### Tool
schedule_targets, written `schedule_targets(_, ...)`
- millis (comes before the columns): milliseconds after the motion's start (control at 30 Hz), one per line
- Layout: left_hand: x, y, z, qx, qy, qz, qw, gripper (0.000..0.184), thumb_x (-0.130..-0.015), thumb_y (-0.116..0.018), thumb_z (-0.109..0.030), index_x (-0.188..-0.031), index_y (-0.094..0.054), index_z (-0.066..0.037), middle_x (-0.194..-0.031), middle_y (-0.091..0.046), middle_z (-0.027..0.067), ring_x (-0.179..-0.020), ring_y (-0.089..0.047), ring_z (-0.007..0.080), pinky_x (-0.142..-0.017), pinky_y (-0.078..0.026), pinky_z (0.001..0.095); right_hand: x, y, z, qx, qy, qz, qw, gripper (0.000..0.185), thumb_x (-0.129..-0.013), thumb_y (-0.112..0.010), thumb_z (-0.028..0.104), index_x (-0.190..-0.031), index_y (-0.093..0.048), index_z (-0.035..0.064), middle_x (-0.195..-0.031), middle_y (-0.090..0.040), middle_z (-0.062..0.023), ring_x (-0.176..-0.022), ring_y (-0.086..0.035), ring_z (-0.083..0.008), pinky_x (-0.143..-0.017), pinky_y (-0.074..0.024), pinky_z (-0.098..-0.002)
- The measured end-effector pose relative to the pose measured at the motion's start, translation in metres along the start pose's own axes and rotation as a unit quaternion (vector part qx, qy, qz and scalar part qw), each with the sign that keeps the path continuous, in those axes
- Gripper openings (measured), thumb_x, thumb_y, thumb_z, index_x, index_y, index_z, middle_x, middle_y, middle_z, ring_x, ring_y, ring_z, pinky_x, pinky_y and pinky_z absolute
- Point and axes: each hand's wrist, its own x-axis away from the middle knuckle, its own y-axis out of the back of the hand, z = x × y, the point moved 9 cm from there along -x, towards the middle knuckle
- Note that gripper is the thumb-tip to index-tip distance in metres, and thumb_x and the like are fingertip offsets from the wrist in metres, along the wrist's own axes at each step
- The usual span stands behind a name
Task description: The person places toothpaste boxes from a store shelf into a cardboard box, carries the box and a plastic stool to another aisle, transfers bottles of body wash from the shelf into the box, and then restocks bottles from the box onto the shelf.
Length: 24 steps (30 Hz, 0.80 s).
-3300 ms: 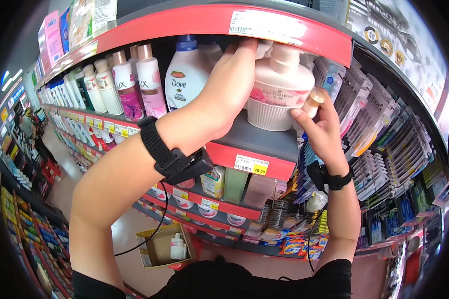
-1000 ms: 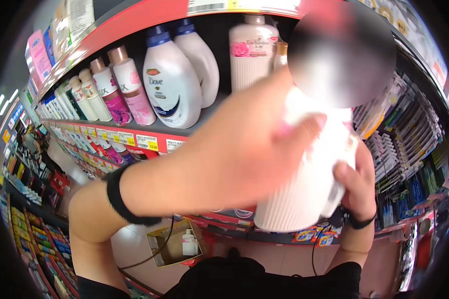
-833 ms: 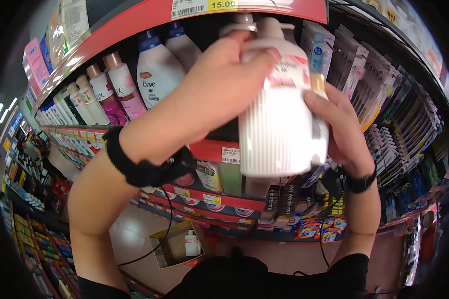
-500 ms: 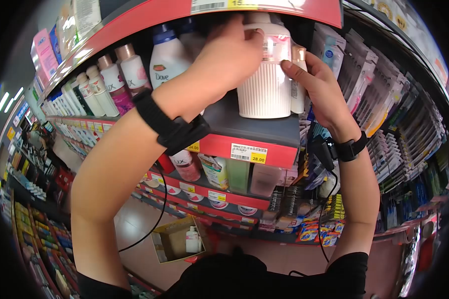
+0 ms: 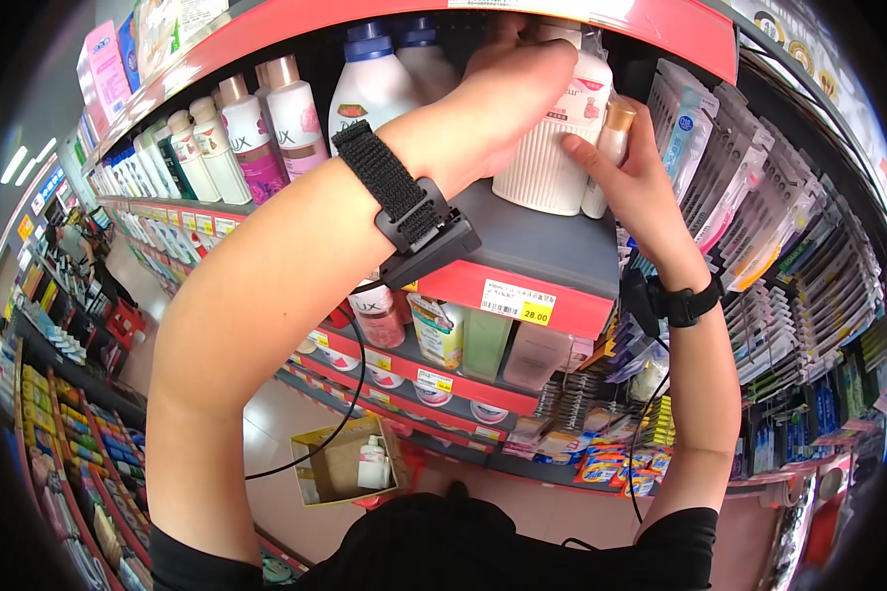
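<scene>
A white bottle with a ribbed lower body [image 5: 547,167] stands upright on the grey upper shelf [image 5: 542,246], a pink-and-red label on its upper part. Beside it on the right is a slim bottle with a gold cap [image 5: 621,113]. My right hand [image 5: 646,187] is closed around this pair from the right: its thumb presses the ribbed bottle's front, and the fingers pass behind the slim bottle. My left hand [image 5: 517,94] reaches into the shelf at the ribbed bottle's upper left, touching or nearly touching it. Most of its fingers are hidden.
White blue-capped bottles [image 5: 375,79] and pink-and-white bottles [image 5: 296,113] stand left on the shelf. Hanging toothbrush packs [image 5: 749,167] fill the right side. An open carton [image 5: 310,483] on the floor holds a white bottle [image 5: 373,465]. A red shelf rail [image 5: 650,34] runs overhead.
The ribbed bottle now stands farther back from the shelf's front edge. My left hand has reached deeper in, and its fingers show less. The view has shifted slightly.
</scene>
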Motion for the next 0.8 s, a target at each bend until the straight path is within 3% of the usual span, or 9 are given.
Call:
schedule_targets(100, 0.011, -0.003, -0.006, 0.003, -0.002, 0.063, 0.998, 0.056, -0.094, -0.054, -0.024, -0.143, -0.037, -0.002, -0.13, -0.056, 0.0185, -0.116, -0.057, 0.0247, -0.097, -0.047, 0.035, -0.001, 0.003, 0.015, -0.004, 0.089, -0.012, 0.996, 0.07, -0.087, -0.075, 0.019, -0.139, -0.032, 0.0003, -0.122, -0.057, -0.0169, -0.108, -0.059, -0.02, -0.088, -0.0507, -0.0306)
schedule_targets(200, 0.0, -0.002, -0.008, 0.003, -0.082, 0.045, 0.996, 0.05, -0.09, -0.061, -0.019, -0.135, -0.047, 0.0, -0.117, -0.06, 0.0133, -0.103, -0.063, 0.0214, -0.086, -0.053, 0.0335, 0.004, 0.002, 0.02, 0.012, 0.1, -0.027, 0.995, 0.069, -0.09, -0.073, 0.019, -0.143, -0.032, 0.0016, -0.123, -0.057, -0.0136, -0.111, -0.057, -0.0183, -0.093, -0.0484, -0.0312)
schedule_targets(300, 0.01, 0.002, -0.001, 0.083, -0.033, -0.011, 0.996, 0.078, -0.086, -0.068, -0.02, -0.145, -0.024, 0.007, -0.115, -0.059, 0.014, -0.104, -0.061, 0.0224, -0.085, -0.053, 0.0341, 0.003, 0.0, 0.018, 0.053, 0.085, -0.03, 0.994, 0.072, -0.089, -0.074, 0.019, -0.143, -0.03, 0.0008, -0.124, -0.057, -0.0157, -0.111, -0.057, -0.0196, -0.092, -0.0497, -0.0314)
schedule_targets(467, 0.017, 0.001, 0.001, 0.089, -0.008, -0.028, 0.996, 0.084, -0.087, -0.067, -0.02, -0.147, -0.015, 0.008, -0.114, -0.059, 0.014, -0.102, -0.061, 0.0213, -0.09, -0.05, 0.034, 0.002, -0.003, 0.012, 0.01, 0.066, -0.006, 0.998, 0.077, -0.086, -0.077, 0.017, -0.143, -0.029, 0.0001, -0.127, -0.055, -0.0155, -0.113, -0.057, -0.0197, -0.093, -0.0502, -0.0309)
schedule_targets(533, 0.007, 0.0, 0.007, 0.086, -0.019, 0.005, 0.996, 0.069, -0.086, -0.066, -0.019, -0.14, -0.033, 0.009, -0.104, -0.063, 0.0111, -0.095, -0.061, 0.019, -0.089, -0.048, 0.033, 0.004, -0.004, 0.015, 0.019, 0.067, 0.003, 0.998, 0.08, -0.086, -0.077, 0.015, -0.146, -0.026, 0.0002, -0.131, -0.053, -0.0158, -0.115, -0.056, -0.02, -0.095, -0.0496, -0.0315)
schedule_targets(567, -0.004, 0.003, 0.015, 0.018, -0.035, 0.022, 0.999, 0.046, -0.084, -0.065, -0.016, -0.122, -0.053, 0.008, -0.091, -0.066, 0.0077, -0.088, -0.061, 0.0179, -0.087, -0.046, 0.0316, 0.005, -0.002, 0.014, 0.031, 0.07, -0.01, 0.997, 0.081, -0.086, -0.076, 0.014, -0.147, -0.025, 0.0005, -0.132, -0.052, -0.016, -0.116, -0.056, -0.0199, -0.095, -0.0492, -0.0318)
schedule_targets(600, -0.007, 0.005, 0.015, -0.018, -0.05, -0.049, 0.997, 0.031, -0.079, -0.064, -0.013, -0.103, -0.062, 0.007, -0.084, -0.066, 0.0079, -0.08, -0.061, 0.0199, -0.081, -0.048, 0.031, 0.004, -0.001, 0.013, 0.041, 0.074, -0.021, 0.996, 0.083, -0.086, -0.076, 0.013, -0.149, -0.023, 0.0007, -0.134, -0.051, -0.0162, -0.116, -0.056, -0.0199, -0.096, -0.0488, -0.032)
schedule_targets(733, 0.039, -0.003, -0.011, -0.14, -0.108, -0.015, 0.984, 0.029, -0.078, -0.062, -0.011, -0.101, -0.062, 0.006, -0.087, -0.064, 0.0116, -0.08, -0.061, 0.0239, -0.077, -0.049, 0.0335, -0.002, 0.015, -0.008, 0.134, 0.127, -0.009, 0.983, 0.072, -0.09, -0.071, 0.021, -0.146, -0.031, -0.0003, -0.139, -0.049, -0.0121, -0.126, -0.048, -0.0188, -0.107, -0.0373, -0.0314)
schedule_targets(800, 0.076, -0.004, -0.024, -0.168, -0.179, -0.012, 0.969, 0.027, -0.078, -0.061, -0.009, -0.1, -0.061, 0.005, -0.088, -0.063, 0.0125, -0.082, -0.06, 0.0255, -0.076, -0.049, 0.035, 0.003, 0.008, 0.021, 0.158, 0.083, -0.011, 0.984, 0.078, -0.089, -0.061, 0.047, -0.148, -0.023, 0.0123, -0.151, -0.029, -0.0146, -0.139, -0.031, -0.0276, -0.113, -0.0304, -0.0435)
